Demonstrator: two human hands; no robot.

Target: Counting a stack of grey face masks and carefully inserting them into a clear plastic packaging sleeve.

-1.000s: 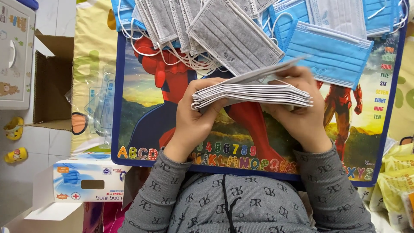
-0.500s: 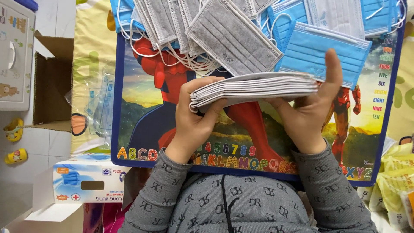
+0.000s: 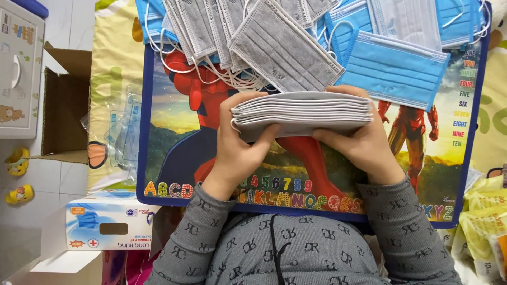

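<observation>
A flat stack of grey face masks (image 3: 301,111) is held level between both hands over a colourful picture lap table (image 3: 174,153). My left hand (image 3: 237,145) grips the stack's left end, thumb on top and fingers below. My right hand (image 3: 362,142) clasps the right end, fingers curled over its top edge. Just beyond the stack lie loose grey masks (image 3: 280,47) with white ear loops and blue masks (image 3: 393,68), spread across the far part of the table.
An open cardboard box (image 3: 66,108) stands at the left beside a white cabinet (image 3: 18,68). A mask carton (image 3: 105,224) lies at lower left. Clear plastic sleeves (image 3: 124,132) rest left of the table. Yellow packets (image 3: 483,221) sit at lower right.
The top mask that stuck up at an angle has been pressed flat into the stack. My right fingers, raised half a second ago, have closed down over the stack's right end.
</observation>
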